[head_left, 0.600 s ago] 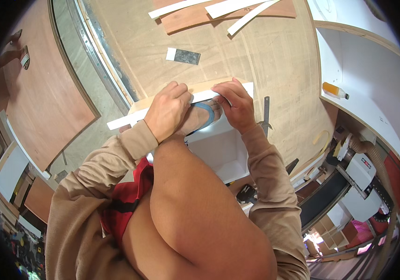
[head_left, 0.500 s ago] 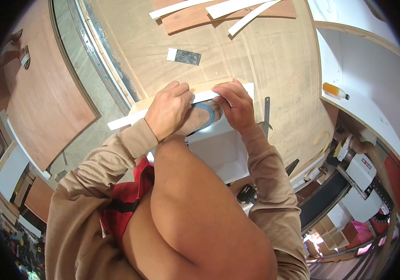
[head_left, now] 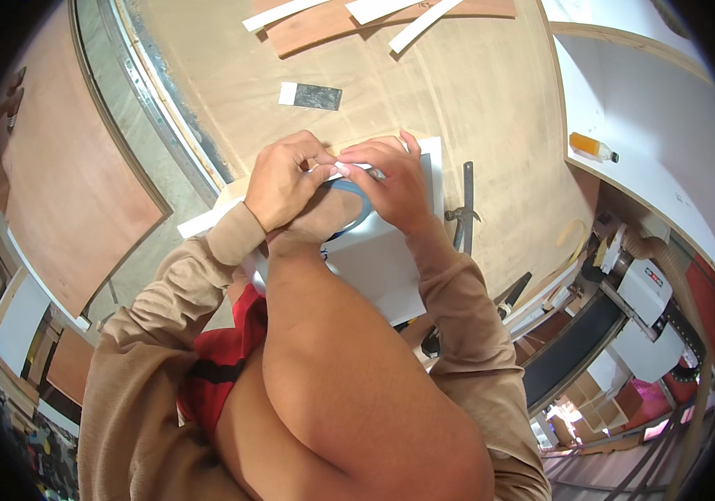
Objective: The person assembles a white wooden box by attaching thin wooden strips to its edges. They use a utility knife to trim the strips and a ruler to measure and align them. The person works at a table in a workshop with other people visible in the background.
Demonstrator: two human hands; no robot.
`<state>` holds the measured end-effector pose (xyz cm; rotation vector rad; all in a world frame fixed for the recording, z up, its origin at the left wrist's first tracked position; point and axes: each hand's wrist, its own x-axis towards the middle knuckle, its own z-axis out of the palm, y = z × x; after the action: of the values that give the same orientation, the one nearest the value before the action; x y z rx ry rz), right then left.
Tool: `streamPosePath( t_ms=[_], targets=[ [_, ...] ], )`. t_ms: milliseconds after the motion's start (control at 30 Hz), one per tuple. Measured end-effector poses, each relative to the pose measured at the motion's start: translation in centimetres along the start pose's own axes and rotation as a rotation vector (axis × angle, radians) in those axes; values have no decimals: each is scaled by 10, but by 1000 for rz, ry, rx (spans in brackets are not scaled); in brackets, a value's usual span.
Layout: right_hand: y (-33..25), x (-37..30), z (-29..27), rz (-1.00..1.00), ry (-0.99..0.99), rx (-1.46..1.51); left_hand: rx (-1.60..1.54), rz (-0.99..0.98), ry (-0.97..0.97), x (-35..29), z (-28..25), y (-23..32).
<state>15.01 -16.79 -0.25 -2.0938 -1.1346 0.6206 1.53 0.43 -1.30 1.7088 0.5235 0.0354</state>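
A narrow white strip (head_left: pixel 199 223) runs along the far edge of a white box-like piece (head_left: pixel 378 271), its left end sticking out past the edge. My left hand (head_left: pixel 285 179) is closed, thumb and fingers pinching the strip near its middle. Right beside it, my right hand (head_left: pixel 389 182) pinches the same strip, and the fingertips of both hands nearly meet. My foot, in a sandal with a blue strap (head_left: pixel 363 207), rests on the white piece just under my hands. My fingers hide part of the strip.
A hammer (head_left: pixel 462 215) and a dark straight bar (head_left: pixel 468 179) lie to the right. Ahead are a grey-and-white block (head_left: pixel 310 96) and white strips on a brown board (head_left: pixel 457 12). An orange bottle (head_left: pixel 593 147) lies in a white cabinet (head_left: pixel 666 184); a machine (head_left: pixel 641 288) stands lower right.
My right hand has moved left along the strip to meet my left hand. The view has shifted slightly, and more of the hammer shows.
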Motion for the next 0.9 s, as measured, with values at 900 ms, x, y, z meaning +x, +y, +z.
streamPosePath(
  t_ms=[900],
  targets=[
    [23,5,-31,362,303,-90,333,238,-13,16,12,7]
  ],
)
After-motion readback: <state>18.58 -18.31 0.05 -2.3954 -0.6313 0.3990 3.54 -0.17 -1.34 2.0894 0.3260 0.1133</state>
